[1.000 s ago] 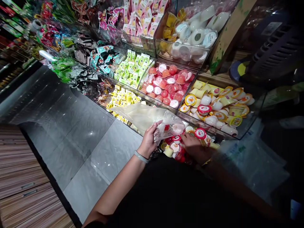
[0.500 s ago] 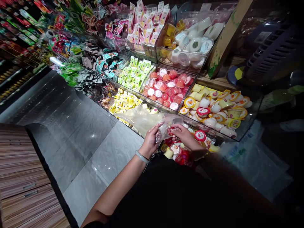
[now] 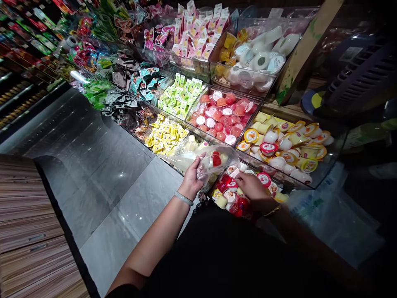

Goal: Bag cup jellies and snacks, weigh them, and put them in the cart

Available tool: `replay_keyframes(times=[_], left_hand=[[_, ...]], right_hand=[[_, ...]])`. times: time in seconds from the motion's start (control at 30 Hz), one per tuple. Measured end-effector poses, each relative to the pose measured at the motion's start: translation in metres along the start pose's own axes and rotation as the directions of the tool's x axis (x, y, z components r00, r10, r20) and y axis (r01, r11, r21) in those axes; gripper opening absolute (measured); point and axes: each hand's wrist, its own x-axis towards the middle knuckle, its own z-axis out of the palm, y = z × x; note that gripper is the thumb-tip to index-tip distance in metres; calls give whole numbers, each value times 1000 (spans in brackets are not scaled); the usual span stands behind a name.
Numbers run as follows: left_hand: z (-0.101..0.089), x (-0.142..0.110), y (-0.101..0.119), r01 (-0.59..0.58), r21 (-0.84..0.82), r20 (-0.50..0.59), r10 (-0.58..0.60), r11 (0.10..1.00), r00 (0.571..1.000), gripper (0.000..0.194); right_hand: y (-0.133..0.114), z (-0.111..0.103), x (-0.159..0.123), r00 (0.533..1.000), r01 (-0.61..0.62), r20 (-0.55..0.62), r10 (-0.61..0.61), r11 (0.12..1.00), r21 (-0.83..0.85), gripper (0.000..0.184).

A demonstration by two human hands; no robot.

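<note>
My left hand [image 3: 192, 179] is closed on the edge of a clear plastic bag [image 3: 182, 160], which spreads over the front bins. A red jelly cup [image 3: 216, 158] shows through the bag's film. To its right, my right hand [image 3: 252, 187] hovers low over a bin of mixed jelly cups [image 3: 230, 195], its fingers curled together. Whatever those fingers hold, if anything, is hidden from view. Cups with white, red and yellow lids lie just beside the fingertips.
Behind stand clear bins of red jelly cups [image 3: 221, 116], orange-lidded cups [image 3: 285, 142], green packets [image 3: 180, 97] and yellow packets [image 3: 166, 135]. A wooden post [image 3: 305, 54] rises at the right. Grey floor tiles [image 3: 124, 182] and a wooden cabinet [image 3: 31, 231] lie left.
My right hand has come out of the bag's mouth and moved right and down to the mixed cups. A red cup now shows in the bag; my left hand still grips it.
</note>
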Motion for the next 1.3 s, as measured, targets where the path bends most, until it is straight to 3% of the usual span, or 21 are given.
replay_keyframes(times=[0.1, 0.2, 0.4, 0.57, 0.73, 0.8, 0.87, 0.9, 1.0, 1.07, 1.2, 1.3], left_hand=[[-2, -2, -3, -2, -10, -19, 2, 1000, 1000, 27], [-8, -2, -7, -13, 7, -16, 13, 1000, 1000, 28], [-16, -4, -12, -59, 48, -16, 60, 997, 998, 31], [-11, -11, -14, -101, 86, -45, 105, 991, 993, 32], [-10, -13, -13, -88, 91, -38, 92, 992, 995, 31], [-12, -12, -12, -96, 92, -37, 100, 991, 994, 33], [-14, -11, -12, -113, 105, -30, 117, 988, 993, 37], [-15, -10, -12, -125, 118, -22, 128, 985, 991, 38], [-17, -9, -17, -150, 155, 11, 150, 976, 989, 41], [-17, -9, -20, -147, 184, 28, 145, 972, 989, 44], [-14, -11, -24, -157, 219, 47, 150, 963, 988, 45], [-10, -12, -22, -168, 224, 37, 164, 960, 986, 43]], right_hand=[[-11, 23, 2, 991, 135, 34, -131, 959, -248, 34], [-27, 43, 9, 982, 190, 70, -178, 889, -416, 40], [-37, 62, 20, 986, 164, 90, -138, 875, -455, 32], [-37, 73, 20, 983, 180, 100, -152, 879, -442, 41], [-32, 65, 15, 984, 177, 56, -169, 900, -399, 39], [-26, 51, 8, 990, 125, -35, -140, 953, -278, 44], [-23, 34, 2, 988, 36, -152, -30, 999, 38, 49], [-22, 24, 1, 980, 3, -193, 47, 967, 253, 50], [-33, 3, 9, 960, 13, -203, 190, 700, 714, 48], [-47, -2, 25, 967, 11, -162, 197, 601, 799, 45], [-75, 9, 59, 991, -61, -35, 131, 659, 750, 41], [-83, 16, 69, 997, -64, 22, 72, 662, 747, 41]])
